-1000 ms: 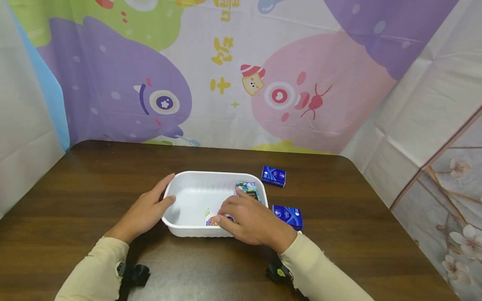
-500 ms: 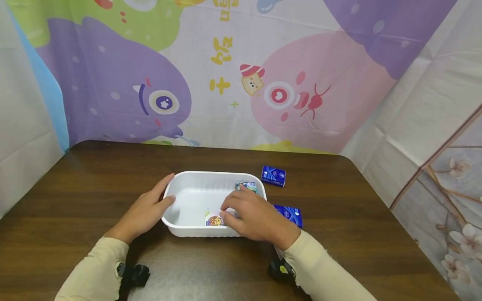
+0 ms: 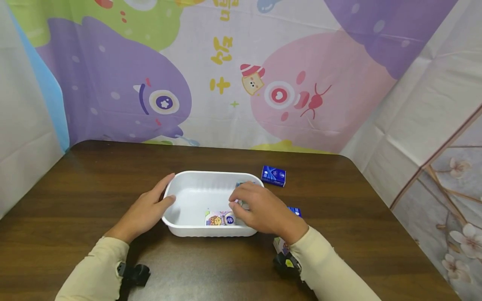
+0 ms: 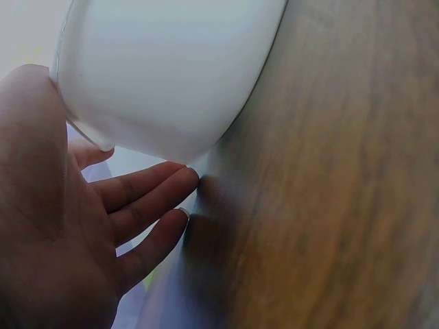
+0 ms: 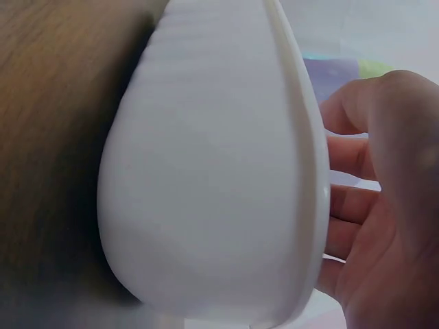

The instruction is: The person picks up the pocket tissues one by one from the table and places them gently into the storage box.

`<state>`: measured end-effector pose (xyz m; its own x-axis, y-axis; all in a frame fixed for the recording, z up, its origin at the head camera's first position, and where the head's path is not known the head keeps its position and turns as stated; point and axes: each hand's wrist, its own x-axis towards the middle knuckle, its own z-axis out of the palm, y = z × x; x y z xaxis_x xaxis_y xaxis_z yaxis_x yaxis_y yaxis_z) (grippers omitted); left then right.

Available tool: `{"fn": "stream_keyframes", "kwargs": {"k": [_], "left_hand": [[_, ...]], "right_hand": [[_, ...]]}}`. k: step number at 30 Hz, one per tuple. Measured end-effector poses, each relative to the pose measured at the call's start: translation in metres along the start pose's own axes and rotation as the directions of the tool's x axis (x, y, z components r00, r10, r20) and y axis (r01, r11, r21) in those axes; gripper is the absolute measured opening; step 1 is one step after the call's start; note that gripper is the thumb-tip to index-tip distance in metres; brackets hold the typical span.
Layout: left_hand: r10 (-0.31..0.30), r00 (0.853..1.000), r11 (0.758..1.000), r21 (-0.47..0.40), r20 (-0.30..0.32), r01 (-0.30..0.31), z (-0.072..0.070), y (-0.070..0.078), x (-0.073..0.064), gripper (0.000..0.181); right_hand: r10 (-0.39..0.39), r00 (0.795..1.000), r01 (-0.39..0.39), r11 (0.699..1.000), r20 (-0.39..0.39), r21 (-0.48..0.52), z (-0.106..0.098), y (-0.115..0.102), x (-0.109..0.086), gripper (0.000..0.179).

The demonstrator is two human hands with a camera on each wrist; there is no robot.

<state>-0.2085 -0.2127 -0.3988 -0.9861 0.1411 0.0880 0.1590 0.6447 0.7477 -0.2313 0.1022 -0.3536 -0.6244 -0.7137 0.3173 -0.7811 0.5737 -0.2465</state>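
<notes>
A white rectangular plastic tray [image 3: 184,231] sits on the table. My left hand [image 3: 147,210] holds its left end, thumb over the rim and the other fingers along the outer wall, as the left wrist view shows. My right hand [image 3: 260,208] reaches over the right end with bent fingers, thumb and index close together inside. Whether they pinch anything I cannot tell; the right wrist view has the fingertips behind the tray wall. A small cartoon-printed pack [image 3: 218,218] lies in the tray near its front wall. Another colourful pack [image 3: 239,184] at the back right is mostly under my right hand.
One blue pack [image 3: 273,176] lies on the table behind the tray's right corner. A second blue pack [image 3: 295,211] shows partly past my right wrist. Beside the right cuff is a small printed box [image 3: 281,246]. A cartoon-printed cloth [image 3: 218,104] hangs behind the table.
My right hand has drawn right and slightly back from the front pack, uncovering its round purple mark and covering the back-right pack more. My left hand and the tray stay put.
</notes>
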Motion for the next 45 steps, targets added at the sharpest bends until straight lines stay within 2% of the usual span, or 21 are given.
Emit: {"fn": "stream_keyframes", "kwargs": {"k": [4,12,16,19,27,30,35,40,45], "left_hand": [[0.001,1.000,1.000,-0.002,0.001,-0.001,0.000,-0.001,0.000,0.063],[-0.010,1.000,1.000,-0.007,0.014,0.010,0.000,-0.001,0.000,0.064],[-0.014,1.000,1.000,-0.007,0.013,0.014,-0.001,-0.001,0.000,0.064],[-0.014,1.000,1.000,-0.006,0.009,0.014,0.000,-0.002,0.001,0.064],[-0.015,1.000,1.000,-0.005,0.009,0.015,0.000,-0.003,0.001,0.065],[-0.016,1.000,1.000,-0.004,0.011,0.016,-0.001,-0.003,0.001,0.065],[-0.013,1.000,1.000,-0.013,0.004,0.013,0.000,-0.004,0.001,0.065],[-0.013,1.000,1.000,-0.023,0.009,0.013,0.003,-0.005,0.000,0.064],[-0.004,1.000,1.000,-0.016,-0.007,0.004,0.001,-0.005,0.001,0.063]], "right_hand": [[0.000,1.000,0.000,1.000,-0.020,0.006,-0.001,0.002,-0.001,0.016],[-0.056,0.991,0.061,0.997,-0.123,0.044,-0.002,0.012,-0.001,0.014],[-0.039,0.985,0.051,0.996,-0.169,0.072,-0.005,0.018,-0.002,0.016],[0.012,0.981,0.004,0.996,-0.194,0.084,-0.009,0.023,-0.003,0.018],[0.153,0.956,-0.148,0.988,-0.249,0.039,-0.017,0.037,-0.006,0.016],[0.211,0.946,-0.209,0.977,-0.245,0.037,-0.018,0.044,-0.007,0.017],[0.294,0.935,-0.305,0.952,-0.198,-0.029,-0.022,0.056,-0.008,0.019],[0.327,0.931,-0.344,0.935,-0.162,-0.089,-0.023,0.065,-0.010,0.018],[0.339,0.930,-0.354,0.930,-0.145,-0.097,-0.021,0.071,-0.007,0.019]]}}
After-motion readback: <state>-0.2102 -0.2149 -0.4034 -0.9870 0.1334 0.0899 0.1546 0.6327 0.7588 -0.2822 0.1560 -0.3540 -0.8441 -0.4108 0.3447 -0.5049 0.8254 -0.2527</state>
